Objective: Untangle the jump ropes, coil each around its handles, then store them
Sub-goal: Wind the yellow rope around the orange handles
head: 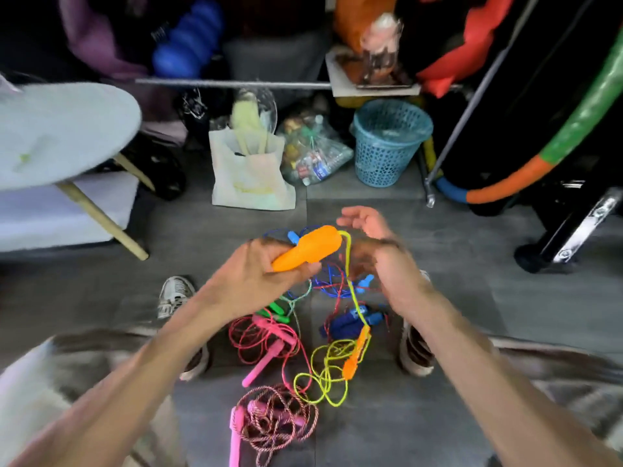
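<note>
The left hand [256,274] grips one orange handle [308,248] of the yellow jump rope, fingers curled round its narrow end, raised above the floor [438,264]. The right hand [377,251] is spread just right of that handle, fingers loosely extended; motion blur prevents confirming whether it touches the yellow cord [352,284]. The cord leaves the far tip of the held handle and drops down to the second orange handle [355,355], which lies on the floor among yellow loops [323,375]. Risk, as judged: the descending cord passes over or through the blue rope tangle [337,288] and beside the dark blue bundle [347,323]; whether it is threaded through them cannot be determined. If the held handle is pulled upward before the crossing is checked, the blue strands are likely to be dragged up and any knot tightened. The yellow loops also lie touching the red cord [256,335] of the pink-handled rope [263,362]; winding quickly could snag it and draw it along. The green-handled rope [276,310] and the twisted pink-and-white rope [276,423] lie nearer and left, also at risk of being swept. A white tote bag [249,176] and a blue mesh basket [387,143] stand at the far side as possible storage.
</note>
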Motion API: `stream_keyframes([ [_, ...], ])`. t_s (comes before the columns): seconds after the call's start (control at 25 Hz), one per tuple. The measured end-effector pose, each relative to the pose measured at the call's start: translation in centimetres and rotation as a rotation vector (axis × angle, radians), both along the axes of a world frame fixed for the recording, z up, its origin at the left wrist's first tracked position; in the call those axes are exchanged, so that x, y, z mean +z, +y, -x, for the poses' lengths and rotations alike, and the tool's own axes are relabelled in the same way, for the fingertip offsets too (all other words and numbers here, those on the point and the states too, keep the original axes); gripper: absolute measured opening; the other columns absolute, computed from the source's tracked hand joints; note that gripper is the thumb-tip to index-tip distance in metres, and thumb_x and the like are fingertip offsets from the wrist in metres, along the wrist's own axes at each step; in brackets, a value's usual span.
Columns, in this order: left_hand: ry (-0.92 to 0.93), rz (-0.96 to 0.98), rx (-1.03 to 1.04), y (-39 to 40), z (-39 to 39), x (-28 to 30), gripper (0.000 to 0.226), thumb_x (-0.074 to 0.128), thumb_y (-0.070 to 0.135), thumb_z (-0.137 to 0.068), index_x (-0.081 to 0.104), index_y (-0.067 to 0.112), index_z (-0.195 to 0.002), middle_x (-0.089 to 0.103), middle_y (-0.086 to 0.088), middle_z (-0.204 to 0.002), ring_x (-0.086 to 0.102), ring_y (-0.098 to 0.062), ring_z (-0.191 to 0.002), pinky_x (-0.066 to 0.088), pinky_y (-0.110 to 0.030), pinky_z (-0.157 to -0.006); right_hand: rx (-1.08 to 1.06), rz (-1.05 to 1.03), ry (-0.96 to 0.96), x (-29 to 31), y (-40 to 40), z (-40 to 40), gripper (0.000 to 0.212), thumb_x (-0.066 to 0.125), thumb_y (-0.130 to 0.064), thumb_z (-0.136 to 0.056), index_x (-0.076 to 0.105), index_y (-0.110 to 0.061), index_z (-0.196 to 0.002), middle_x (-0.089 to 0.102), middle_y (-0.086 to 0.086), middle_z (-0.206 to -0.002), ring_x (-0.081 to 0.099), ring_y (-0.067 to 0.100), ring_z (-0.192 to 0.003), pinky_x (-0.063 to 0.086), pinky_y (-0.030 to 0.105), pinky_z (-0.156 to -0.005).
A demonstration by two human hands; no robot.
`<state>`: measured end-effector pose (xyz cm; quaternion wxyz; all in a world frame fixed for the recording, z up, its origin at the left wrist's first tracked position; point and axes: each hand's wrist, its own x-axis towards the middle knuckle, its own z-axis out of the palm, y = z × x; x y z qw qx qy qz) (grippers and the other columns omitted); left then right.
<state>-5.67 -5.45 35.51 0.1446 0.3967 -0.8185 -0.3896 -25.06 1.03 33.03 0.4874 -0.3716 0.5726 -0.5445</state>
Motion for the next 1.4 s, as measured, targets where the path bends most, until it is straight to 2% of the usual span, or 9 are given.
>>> stream_keyframes([
  [0.12,0.388,-0.217,0.060,-0.2,0.3,0.8,0.033,0.062,0.043,-0.088,0.070,0.018,-0.068,0.044,0.008,-0.047,0.036,-0.007,-0.044,0.029,-0.022,-0.044,0.409,-0.096,0.060,1.0,0.9,-0.2,0.038,0.045,-0.008,-0.076,0.065,-0.020,-0.106,0.071,0.000,-0.100,0.062,0.013,-0.087,0.043,0.021,-0.060],
  [0.32,0.867,-0.520,0.399,-2.1,2.0,1.7,0.034,0.051,0.033,-0.097,0.065,0.011,-0.075,0.055,-0.006,-0.060,0.044,-0.016,-0.047,0.033,-0.024,-0.044,0.764,-0.500,0.814,-1.7,1.1,0.6,0.028,0.041,-0.019,-0.100,0.064,-0.017,-0.084,0.074,0.005,-0.094,0.063,0.017,-0.082,0.052,0.029,-0.079],
  [0.44,0.676,-0.582,0.472,-2.6,2.6,0.8,0.029,0.057,0.033,-0.094,0.066,0.009,-0.079,0.065,-0.006,-0.069,0.056,-0.018,-0.059,0.044,-0.027,-0.054,0.559,-0.379,0.385,1.1,0.3,0.3,0.028,0.042,-0.021,-0.104,0.060,-0.014,-0.084,0.072,0.008,-0.082,0.063,0.020,-0.068,0.054,0.023,-0.060],
  [0.6,0.587,-0.841,0.101,-0.8,3.9,-0.1,0.038,0.056,0.032,-0.083,0.066,0.000,-0.102,0.073,-0.014,-0.089,0.071,-0.029,-0.081,0.056,-0.031,-0.077,0.093,-0.030,-0.391,6.1,-1.4,0.7,0.028,0.047,-0.028,-0.092,0.061,-0.005,-0.088,0.072,0.011,-0.071,0.071,0.021,-0.060,0.058,0.025,-0.051],
  [0.72,0.496,-0.909,-0.142,0.5,4.0,0.0,0.026,0.057,0.029,-0.091,0.072,0.009,-0.097,0.071,-0.016,-0.081,0.069,-0.030,-0.075,0.055,-0.030,-0.076,-0.211,0.120,-0.592,7.5,-2.4,3.0,0.031,0.041,-0.030,-0.101,0.061,-0.011,-0.087,0.069,0.001,-0.064,0.069,0.013,-0.057,0.054,0.018,-0.047],
  [0.88,0.492,-0.743,-0.013,-0.3,3.7,-0.2,0.016,0.063,0.021,-0.085,0.071,0.008,-0.087,0.070,-0.012,-0.075,0.067,-0.024,-0.073,0.051,-0.028,-0.076,-0.408,0.197,-0.643,7.1,-2.9,4.3,0.033,0.043,-0.033,-0.102,0.063,-0.012,-0.088,0.070,0.000,-0.067,0.067,0.012,-0.059,0.054,0.019,-0.052],
  [1.08,0.684,-0.743,0.145,-0.2,3.8,-0.2,0.018,0.065,0.020,-0.075,0.074,0.008,-0.086,0.073,-0.011,-0.087,0.069,-0.022,-0.082,0.055,-0.033,-0.085,0.013,-0.111,-0.399,4.8,-2.9,0.4,0.055,0.058,-0.036,-0.083,0.059,-0.001,-0.125,0.071,0.008,-0.106,0.062,0.017,-0.078,0.050,0.031,-0.066],
  [1.24,0.857,-0.669,0.292,-0.6,3.6,-0.1,0.018,0.065,0.015,-0.078,0.074,0.005,-0.089,0.069,-0.017,-0.091,0.064,-0.031,-0.086,0.052,-0.044,-0.079,0.137,-0.241,-0.229,3.3,-2.7,-3.1,0.050,0.064,-0.052,-0.076,0.072,-0.015,-0.109,0.072,0.011,-0.099,0.066,0.022,-0.084,0.051,0.037,-0.079],
  [1.4,0.982,-0.697,0.438,-1.8,3.0,0.3,0.015,0.063,0.018,-0.081,0.074,0.010,-0.087,0.067,-0.006,-0.080,0.062,-0.023,-0.078,0.057,-0.031,-0.060,0.099,-0.098,0.119,2.7,-2.2,-3.3,0.012,0.078,-0.021,-0.081,0.071,-0.023,-0.091,0.074,-0.003,-0.089,0.068,0.011,-0.083,0.052,0.029,-0.080],
])
